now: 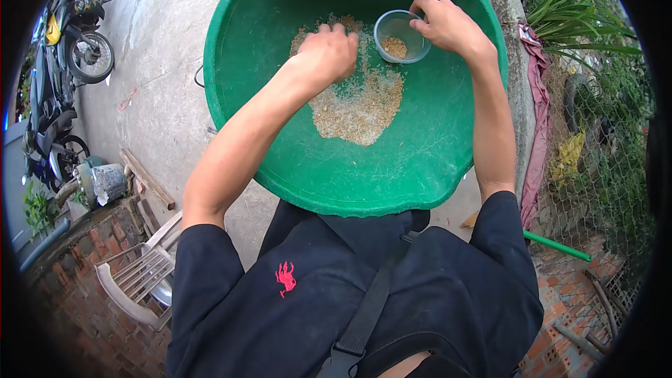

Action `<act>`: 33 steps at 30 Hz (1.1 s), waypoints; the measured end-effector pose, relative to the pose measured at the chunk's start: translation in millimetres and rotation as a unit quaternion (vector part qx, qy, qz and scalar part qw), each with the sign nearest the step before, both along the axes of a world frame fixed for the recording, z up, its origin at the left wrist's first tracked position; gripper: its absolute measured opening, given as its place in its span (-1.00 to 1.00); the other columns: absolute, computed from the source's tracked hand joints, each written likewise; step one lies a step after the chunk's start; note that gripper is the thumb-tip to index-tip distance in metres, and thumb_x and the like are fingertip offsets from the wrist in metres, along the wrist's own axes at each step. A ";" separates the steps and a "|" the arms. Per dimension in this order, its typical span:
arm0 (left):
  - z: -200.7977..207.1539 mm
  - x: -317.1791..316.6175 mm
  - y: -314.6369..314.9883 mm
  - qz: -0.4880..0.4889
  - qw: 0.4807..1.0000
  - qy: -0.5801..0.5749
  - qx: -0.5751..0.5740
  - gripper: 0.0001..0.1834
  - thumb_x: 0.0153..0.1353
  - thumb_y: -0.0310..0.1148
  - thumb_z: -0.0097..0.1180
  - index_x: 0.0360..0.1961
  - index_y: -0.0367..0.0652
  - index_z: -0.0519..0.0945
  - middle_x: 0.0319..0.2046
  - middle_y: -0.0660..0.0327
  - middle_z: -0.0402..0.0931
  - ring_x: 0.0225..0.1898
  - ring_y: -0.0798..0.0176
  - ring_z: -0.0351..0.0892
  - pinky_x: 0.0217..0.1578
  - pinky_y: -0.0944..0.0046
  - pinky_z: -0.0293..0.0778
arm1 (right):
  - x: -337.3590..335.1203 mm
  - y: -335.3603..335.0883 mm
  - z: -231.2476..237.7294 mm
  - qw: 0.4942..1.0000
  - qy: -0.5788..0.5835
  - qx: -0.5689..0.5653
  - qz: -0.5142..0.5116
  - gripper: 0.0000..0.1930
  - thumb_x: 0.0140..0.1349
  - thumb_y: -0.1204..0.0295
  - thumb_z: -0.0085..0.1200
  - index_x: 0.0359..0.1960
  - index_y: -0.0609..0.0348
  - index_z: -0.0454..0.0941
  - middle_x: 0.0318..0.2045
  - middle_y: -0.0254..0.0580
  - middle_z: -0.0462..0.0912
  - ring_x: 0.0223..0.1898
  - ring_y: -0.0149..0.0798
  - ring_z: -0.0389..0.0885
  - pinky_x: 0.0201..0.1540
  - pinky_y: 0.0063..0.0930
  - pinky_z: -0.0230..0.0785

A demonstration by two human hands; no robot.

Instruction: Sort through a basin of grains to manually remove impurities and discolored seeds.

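- At far left, a dark motorcycle with a yellow panel (75, 14) stands on the pavement, well apart from your work.
- The large, round green plastic basin (336, 178) is in front of you; keep it steady against you, as a shift would probably spread what lies in it.
- Your left hand (327, 52) is palm down over the upper part of the pale tan and white loose grain (357, 113), fingers bent toward it. You cannot tell from here whether they close on any. For gathering, keep fingertips together and draw in short strokes along the basin floor.
- That loose grain lies mid-basin, its wider patch on your near side; work from its edges inward so strays don't scatter.
- Right of it, the small, clear plastic cup (400, 26) has a little grain in its bottom. Hold its mouth close to the patch and watch the tilt, or grain may spill.
- Your right hand (446, 24) is clamped on the cup's right rim; grip firmly without squeezing its wall.
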State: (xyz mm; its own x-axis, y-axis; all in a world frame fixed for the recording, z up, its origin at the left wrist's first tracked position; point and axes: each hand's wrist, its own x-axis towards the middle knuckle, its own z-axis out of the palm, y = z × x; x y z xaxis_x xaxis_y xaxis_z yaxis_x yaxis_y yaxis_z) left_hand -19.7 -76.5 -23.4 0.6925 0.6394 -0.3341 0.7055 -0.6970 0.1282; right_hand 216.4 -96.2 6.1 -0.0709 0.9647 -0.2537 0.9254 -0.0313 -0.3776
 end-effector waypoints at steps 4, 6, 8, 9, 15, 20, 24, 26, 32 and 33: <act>-12.5 -24.5 -4.9 0.076 0.995 0.051 -0.028 -0.62 0.33 -0.33 -0.19 0.05 -0.32 0.47 0.02 -0.22 0.44 0.09 -0.25 0.47 0.05 -0.16 0.49 | -7.0 -12.1 3.8 0.998 -0.025 0.046 -0.035 -0.68 0.26 0.37 0.10 0.00 0.28 0.54 -0.30 0.17 0.68 -0.19 0.14 0.67 -0.08 -0.09 0.50; -26.3 -31.4 -18.8 0.081 0.994 0.042 -0.064 -0.61 0.35 -0.32 -0.21 0.08 -0.33 0.45 0.04 -0.24 0.42 0.12 -0.26 0.45 0.09 -0.16 0.48 | -8.5 -18.2 3.2 0.998 -0.052 0.020 0.004 -0.68 0.27 0.36 0.11 -0.01 0.27 0.54 -0.30 0.21 0.67 -0.18 0.18 0.66 -0.06 -0.04 0.49; -39.5 -24.2 -36.9 0.072 0.978 0.076 -0.179 -0.58 0.37 -0.30 -0.25 0.13 -0.35 0.41 0.08 -0.26 0.39 0.16 -0.30 0.41 0.13 -0.17 0.44 | -10.0 -23.9 -5.3 0.999 -0.050 0.016 0.009 -0.69 0.27 0.37 0.10 0.00 0.26 0.54 -0.29 0.22 0.67 -0.18 0.20 0.65 -0.06 -0.02 0.49; -45.4 -18.9 -48.4 0.060 0.975 0.084 -0.196 -0.57 0.38 -0.30 -0.26 0.14 -0.35 0.40 0.08 -0.26 0.40 0.15 -0.30 0.42 0.15 -0.15 0.44 | -11.2 -26.3 -9.4 0.999 -0.048 0.012 0.011 -0.69 0.27 0.38 0.09 0.00 0.25 0.54 -0.29 0.24 0.67 -0.18 0.22 0.64 -0.05 0.00 0.49; -44.0 11.2 -58.6 -0.086 0.944 0.075 -0.309 -0.59 0.31 -0.31 -0.15 0.09 -0.35 0.41 0.00 -0.23 0.45 0.08 -0.24 0.49 0.11 -0.06 0.46 | -19.9 -36.4 -20.7 1.000 -0.008 -0.007 -0.002 -0.63 0.27 0.31 0.11 0.02 0.29 0.53 -0.28 0.27 0.67 -0.16 0.25 0.64 -0.05 0.01 0.49; -76.3 6.5 -56.7 -0.189 0.950 -0.161 -0.189 -0.60 0.20 -0.32 0.04 0.01 -0.32 0.42 -0.13 -0.13 0.47 -0.03 -0.20 0.53 0.04 -0.04 0.49 | -15.4 -33.6 -10.0 1.000 -0.011 -0.015 -0.005 -0.48 0.22 0.13 0.21 0.07 0.30 0.52 -0.41 0.19 0.68 -0.39 0.09 0.69 -0.25 -0.12 0.54; -93.9 7.7 -68.2 -0.272 0.938 -0.170 -0.132 -0.56 0.20 -0.27 0.09 0.03 -0.31 0.41 -0.16 -0.09 0.45 -0.06 -0.19 0.53 0.03 -0.03 0.49 | -12.0 -34.3 -6.6 0.999 0.005 -0.011 -0.051 -0.36 0.16 0.01 0.27 0.11 0.27 0.51 -0.55 0.08 0.66 -0.60 -0.10 0.64 -0.40 -0.24 0.52; -88.8 7.7 -74.8 -0.282 0.936 -0.131 -0.163 -0.53 0.21 -0.23 0.09 0.06 -0.31 0.40 -0.13 -0.10 0.45 -0.03 -0.21 0.52 0.04 -0.04 0.48 | -7.7 -37.0 -3.7 0.998 0.015 -0.021 -0.061 -0.34 0.16 0.00 0.27 0.11 0.29 0.50 -0.51 0.09 0.67 -0.57 -0.08 0.66 -0.39 -0.22 0.53; -91.7 17.1 -83.8 -0.147 0.928 0.051 -0.339 -0.59 0.26 -0.25 -0.08 -0.15 -0.43 0.59 -0.08 -0.26 0.56 -0.01 -0.21 0.57 0.05 -0.07 0.46 | -19.2 -71.1 17.8 0.991 -0.083 0.062 -0.089 -0.41 0.22 -0.01 0.21 0.04 0.28 0.51 -0.36 0.10 0.70 -0.36 0.08 0.71 -0.31 -0.09 0.55; -80.6 16.4 -86.3 -0.127 0.919 0.046 -0.370 -0.59 0.24 -0.27 -0.12 -0.18 -0.44 0.62 -0.08 -0.28 0.57 -0.01 -0.21 0.58 0.05 -0.07 0.45 | -29.2 -82.7 32.8 0.979 -0.138 0.072 -0.135 -0.47 0.24 0.01 0.18 -0.04 0.27 0.53 -0.33 0.10 0.70 -0.27 0.12 0.71 -0.25 -0.04 0.57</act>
